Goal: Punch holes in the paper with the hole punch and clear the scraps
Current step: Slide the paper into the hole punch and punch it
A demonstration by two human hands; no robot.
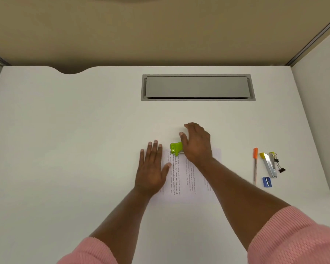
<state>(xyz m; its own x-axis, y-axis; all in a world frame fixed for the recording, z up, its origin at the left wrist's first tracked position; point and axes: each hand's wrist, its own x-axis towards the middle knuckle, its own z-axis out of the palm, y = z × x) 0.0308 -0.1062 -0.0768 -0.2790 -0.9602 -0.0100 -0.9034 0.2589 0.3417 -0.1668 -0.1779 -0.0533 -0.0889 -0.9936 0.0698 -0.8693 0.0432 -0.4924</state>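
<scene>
The right hand lies over the right part of the green hole punch, fingers spread and loosely curved, palm down on top of it; whether the grip closes around the punch cannot be told, since the hand hides that side. The left hand lies flat with fingers spread wide, palm pressing on the left edge of the paper, holding nothing. The punch sits at the far edge of the sheet, just above centre of the frame, its left end showing between the two hands. The paper is a white printed sheet, its lines of text running sideways to the viewer, lying on the white counter near the middle of the frame. Pink knitted sleeves show at the bottom corners. At the right of the frame, well apart from the paper, lie an orange-capped pen, a silver stapler with a yellow end, two black binder clips and a blue pencil sharpener. In the upper centre a grey cable hatch is set into the counter.
</scene>
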